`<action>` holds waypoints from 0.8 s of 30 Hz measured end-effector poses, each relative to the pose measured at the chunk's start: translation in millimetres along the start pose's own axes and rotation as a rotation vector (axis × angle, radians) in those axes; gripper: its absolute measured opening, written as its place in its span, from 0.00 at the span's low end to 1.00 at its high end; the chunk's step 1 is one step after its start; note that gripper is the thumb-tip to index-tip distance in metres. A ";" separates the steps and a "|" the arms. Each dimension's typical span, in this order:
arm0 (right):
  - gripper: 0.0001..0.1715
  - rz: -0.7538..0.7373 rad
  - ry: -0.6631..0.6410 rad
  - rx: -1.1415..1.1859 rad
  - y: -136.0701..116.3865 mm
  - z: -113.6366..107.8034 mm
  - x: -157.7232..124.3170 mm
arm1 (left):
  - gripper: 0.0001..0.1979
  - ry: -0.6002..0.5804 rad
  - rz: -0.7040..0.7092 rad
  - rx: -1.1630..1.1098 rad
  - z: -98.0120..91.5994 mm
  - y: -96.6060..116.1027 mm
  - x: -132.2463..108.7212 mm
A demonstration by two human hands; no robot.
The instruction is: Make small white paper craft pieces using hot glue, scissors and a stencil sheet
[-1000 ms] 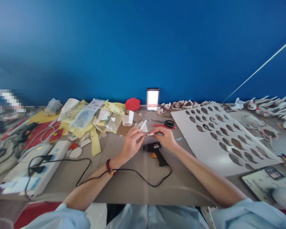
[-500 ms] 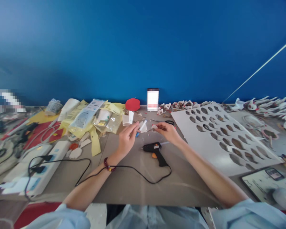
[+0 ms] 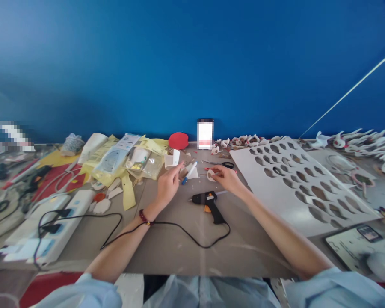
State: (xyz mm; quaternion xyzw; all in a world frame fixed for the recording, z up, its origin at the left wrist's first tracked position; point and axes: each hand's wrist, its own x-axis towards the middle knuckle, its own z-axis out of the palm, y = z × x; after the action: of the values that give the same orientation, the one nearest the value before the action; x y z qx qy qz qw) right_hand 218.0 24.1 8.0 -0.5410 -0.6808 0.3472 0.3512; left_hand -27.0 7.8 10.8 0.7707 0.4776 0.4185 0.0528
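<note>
My left hand [image 3: 169,184] is over the table with its fingers stretched forward and nothing in them. Just right of its fingertips lies a white pen with a blue end [image 3: 189,173], beside a small white paper piece [image 3: 195,171]. Between the thumb and fingers of my right hand [image 3: 227,179] is a small white cut-out piece [image 3: 211,175], whose exact shape is partly hidden. Below and between both hands rests a black hot glue gun [image 3: 213,205] with an orange trigger, its cord running left under my left wrist.
Black-handled scissors [image 3: 228,164] lie behind my right hand. A white sheet with leaf-shaped holes [image 3: 295,209] covers the right side. White bird-like pieces [image 3: 362,143] line the back right. At left are yellow bags [image 3: 115,156] and a power strip [image 3: 70,226]. A phone [image 3: 205,134] leans on the blue wall.
My left hand has drawn slightly left and down, away from the pen, its fingers straighter. The white piece in my right hand has turned to show more of its flat face.
</note>
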 end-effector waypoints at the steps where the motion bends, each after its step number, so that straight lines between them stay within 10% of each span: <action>1: 0.15 -0.003 0.003 -0.024 -0.2 -0.2 0.0 | 0.18 0.017 0.021 0.055 0.1 -0.7 -0.2; 15: 0.09 -0.092 0.077 -0.505 -0.9 -10.2 -3.1 | 0.11 -0.207 -0.043 0.400 2.4 -9.1 -1.3; 24: 0.14 -0.020 0.143 -0.899 -2.2 -22.7 -1.9 | 0.07 -0.008 -0.098 0.191 0.4 2.4 2.9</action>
State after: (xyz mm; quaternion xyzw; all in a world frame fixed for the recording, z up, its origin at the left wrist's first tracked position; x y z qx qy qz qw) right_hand 236.6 24.0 21.3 -0.6558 -0.7432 -0.0243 0.1308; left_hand -24.5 8.9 13.4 0.7495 0.5523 0.3650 0.0014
